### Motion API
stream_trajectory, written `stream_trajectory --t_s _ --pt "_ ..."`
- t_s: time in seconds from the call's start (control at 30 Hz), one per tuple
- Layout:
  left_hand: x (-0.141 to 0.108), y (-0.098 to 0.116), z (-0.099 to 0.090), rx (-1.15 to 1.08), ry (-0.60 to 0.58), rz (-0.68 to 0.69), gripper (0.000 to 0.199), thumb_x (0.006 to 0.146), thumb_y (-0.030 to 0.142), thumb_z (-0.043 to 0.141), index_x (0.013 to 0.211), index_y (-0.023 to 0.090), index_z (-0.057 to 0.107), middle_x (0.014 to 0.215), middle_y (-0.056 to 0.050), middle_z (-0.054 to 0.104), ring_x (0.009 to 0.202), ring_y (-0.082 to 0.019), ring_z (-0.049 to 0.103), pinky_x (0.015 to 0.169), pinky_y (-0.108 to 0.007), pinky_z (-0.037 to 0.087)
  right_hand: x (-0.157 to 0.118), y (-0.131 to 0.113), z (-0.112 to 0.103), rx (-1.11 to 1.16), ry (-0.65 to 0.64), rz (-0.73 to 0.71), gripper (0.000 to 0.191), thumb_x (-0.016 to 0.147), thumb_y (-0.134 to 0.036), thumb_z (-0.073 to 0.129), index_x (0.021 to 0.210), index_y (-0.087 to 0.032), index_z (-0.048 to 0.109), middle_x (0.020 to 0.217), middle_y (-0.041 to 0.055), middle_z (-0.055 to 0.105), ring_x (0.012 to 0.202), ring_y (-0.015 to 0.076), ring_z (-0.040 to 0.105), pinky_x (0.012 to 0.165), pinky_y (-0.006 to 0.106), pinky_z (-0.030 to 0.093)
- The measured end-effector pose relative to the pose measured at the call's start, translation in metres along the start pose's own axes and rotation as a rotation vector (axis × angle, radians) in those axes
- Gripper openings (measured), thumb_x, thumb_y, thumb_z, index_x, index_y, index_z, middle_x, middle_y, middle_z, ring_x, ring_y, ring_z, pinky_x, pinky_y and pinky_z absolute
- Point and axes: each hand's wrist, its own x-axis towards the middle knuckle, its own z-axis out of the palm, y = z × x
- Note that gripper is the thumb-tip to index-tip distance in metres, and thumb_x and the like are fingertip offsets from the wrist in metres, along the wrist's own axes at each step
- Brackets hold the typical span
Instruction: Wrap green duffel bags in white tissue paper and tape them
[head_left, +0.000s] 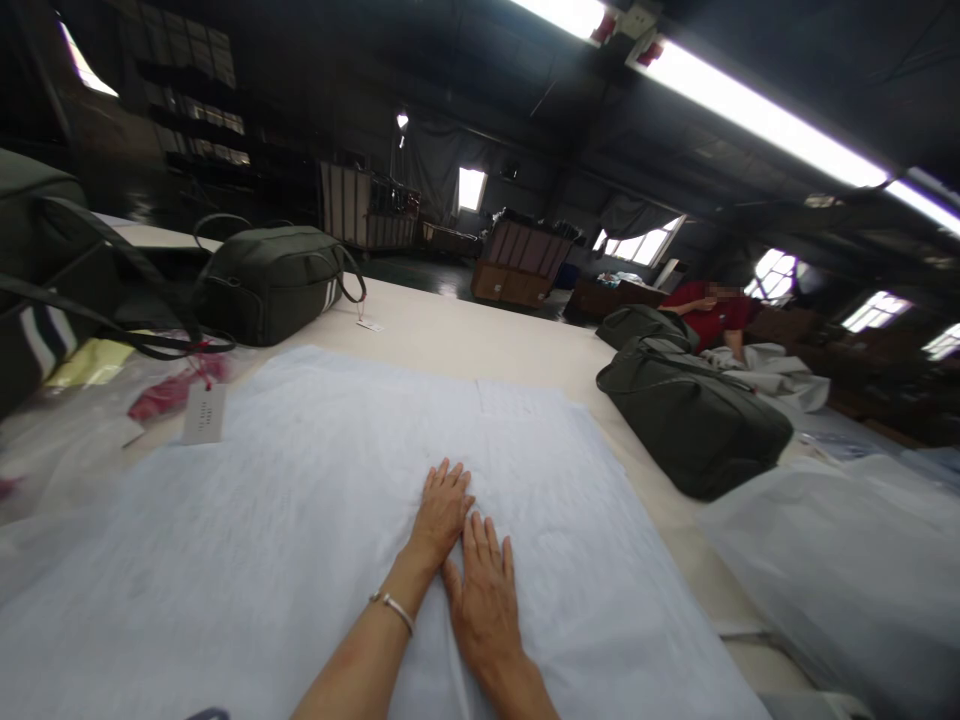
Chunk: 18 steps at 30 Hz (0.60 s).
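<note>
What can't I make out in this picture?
All in the head view:
Wording on the white tag: too small and blurred.
Far-left green bag: cut off by the left edge.
Dark thing at the bottom: cut off by that edge.
Pale sheet beneath the left hand and right hand: covered by them.

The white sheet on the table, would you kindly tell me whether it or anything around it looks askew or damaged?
Nothing looks spilled or damaged. The white sheet is slightly creased near the left hand and right hand, and a white tag lies over its far-left edge.
</note>
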Motion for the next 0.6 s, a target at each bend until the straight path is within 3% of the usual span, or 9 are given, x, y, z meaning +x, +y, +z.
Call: stream_trajectory --t_s 0.2,0.3,0.37,0.5,0.6 --pt "0.003 0.002 -0.006 0.072 -0.015 0.004 0.038 0.092 0.019 0.05 0.13 0.019 0.057 0.14 -0.009 0.055 0.138 -0.027 0.041 0.114 -0.046 0.033 0.004 -0.006 -0.011 0.118 -0.031 0.013 0.059 0.098 -0.046 0.04 0.148 -0.017 0.034 0.156 0.0075 0.03 0.147 0.0284 0.023 0.121 0.053 0.015" --pt "0.002 0.005 -0.016 0.053 -0.044 0.059 0.037 0.09 0.018 0.05 0.125 0.016 0.061 0.137 -0.014 0.057 0.133 -0.031 0.045 0.11 -0.049 0.037 -0.003 -0.009 -0.041 0.198 -0.045 0.023 0.06 0.094 -0.039 0.05 0.147 -0.013 0.037 0.154 0.0118 0.035 0.145 0.0292 0.027 0.12 0.055 0.02" --pt "0.005 0.001 -0.015 0.007 -0.05 0.098 0.036 0.09 0.018 0.047 0.121 0.009 0.062 0.135 -0.021 0.056 0.131 -0.037 0.047 0.107 -0.056 0.035 -0.014 0.003 -0.071 0.242 0.049 -0.007 0.054 0.092 -0.037 0.055 0.141 -0.015 0.046 0.147 0.0113 0.047 0.14 0.0261 0.038 0.119 0.051 0.025" --pt "0.019 -0.018 0.011 0.076 0.049 0.161 0.042 0.095 0.025 0.034 0.122 0.005 0.06 0.135 -0.019 0.057 0.129 -0.038 0.046 0.102 -0.057 0.037 -0.071 0.074 -0.154 0.176 0.38 -0.024 0.026 0.095 -0.035 0.051 0.111 -0.024 0.068 0.113 0.0044 0.072 0.112 0.0179 0.063 0.107 0.037 0.041" --pt "0.021 -0.027 0.025 0.101 0.045 0.201 0.05 0.095 0.03 0.028 0.123 0.005 0.06 0.136 -0.019 0.057 0.127 -0.038 0.047 0.103 -0.056 0.035 -0.143 0.152 -0.223 0.101 0.527 0.31 0.031 0.093 -0.043 0.048 0.097 -0.022 0.071 0.099 0.0079 0.074 0.095 0.0214 0.066 0.091 0.035 0.049"
